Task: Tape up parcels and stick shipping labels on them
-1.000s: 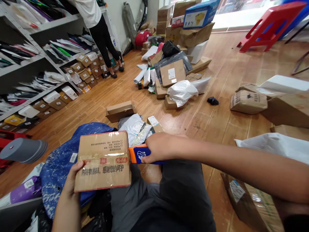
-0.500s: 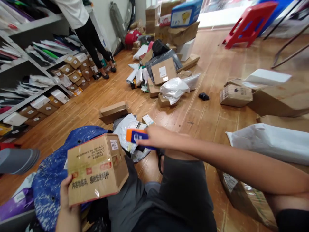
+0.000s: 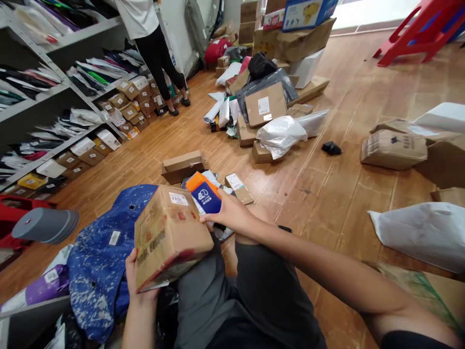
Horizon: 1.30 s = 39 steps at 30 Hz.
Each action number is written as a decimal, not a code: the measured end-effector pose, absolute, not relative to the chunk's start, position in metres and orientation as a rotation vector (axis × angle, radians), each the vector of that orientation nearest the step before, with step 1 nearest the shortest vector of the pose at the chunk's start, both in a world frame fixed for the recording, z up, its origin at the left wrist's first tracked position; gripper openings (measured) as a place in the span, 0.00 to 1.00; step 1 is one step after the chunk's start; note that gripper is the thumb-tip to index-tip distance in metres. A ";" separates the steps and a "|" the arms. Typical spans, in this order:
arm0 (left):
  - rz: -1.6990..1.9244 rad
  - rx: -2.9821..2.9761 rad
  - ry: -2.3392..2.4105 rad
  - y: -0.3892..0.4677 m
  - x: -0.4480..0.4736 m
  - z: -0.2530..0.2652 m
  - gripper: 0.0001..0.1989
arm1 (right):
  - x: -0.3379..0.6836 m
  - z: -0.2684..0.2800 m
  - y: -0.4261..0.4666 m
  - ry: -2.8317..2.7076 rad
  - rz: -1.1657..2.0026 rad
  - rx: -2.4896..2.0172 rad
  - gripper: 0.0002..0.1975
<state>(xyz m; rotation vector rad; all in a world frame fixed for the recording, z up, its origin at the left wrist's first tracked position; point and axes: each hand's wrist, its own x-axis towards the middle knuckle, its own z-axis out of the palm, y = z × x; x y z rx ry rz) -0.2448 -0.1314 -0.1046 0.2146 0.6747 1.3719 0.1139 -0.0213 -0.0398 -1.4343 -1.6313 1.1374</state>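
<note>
My left hand (image 3: 140, 278) is closed on the lower left edge of a cardboard box (image 3: 170, 232) and holds it tilted over my lap. Dark print and red marks cover the box's sides, and a white label (image 3: 178, 198) is on its upper face. In my right hand (image 3: 228, 211) is a small orange and dark blue handheld block (image 3: 205, 193) with a white logo; its exact kind does not show. The block is just right of the box, near the label. My right fingers wrap its near end, and its underside is hidden.
A blue sack (image 3: 105, 261) and a grey bucket (image 3: 45, 225) are at the left. Shelves of parcels (image 3: 82, 126) line the left wall, where a person (image 3: 156, 53) stands. Heaped parcels (image 3: 267, 104) lie ahead; a white bag (image 3: 417, 232) and boxes (image 3: 394, 148) are at the right.
The box has turned, so its labelled face points more upward. My right hand has brought the orange and blue block up and tilted it beside the box. The view has shifted left.
</note>
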 end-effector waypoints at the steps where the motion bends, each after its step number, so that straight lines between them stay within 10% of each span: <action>1: 1.355 0.226 0.629 -0.129 -0.240 -0.099 0.23 | 0.122 -0.039 -0.017 -1.608 1.082 -1.425 0.39; 30: 1.544 0.092 1.271 -0.142 -0.094 -0.012 0.21 | 0.170 -0.051 -0.041 -1.222 1.301 -1.209 0.31; 39: 1.490 0.432 1.203 -0.162 -0.080 -0.029 0.42 | 0.192 -0.074 -0.057 -1.118 1.242 -1.259 0.35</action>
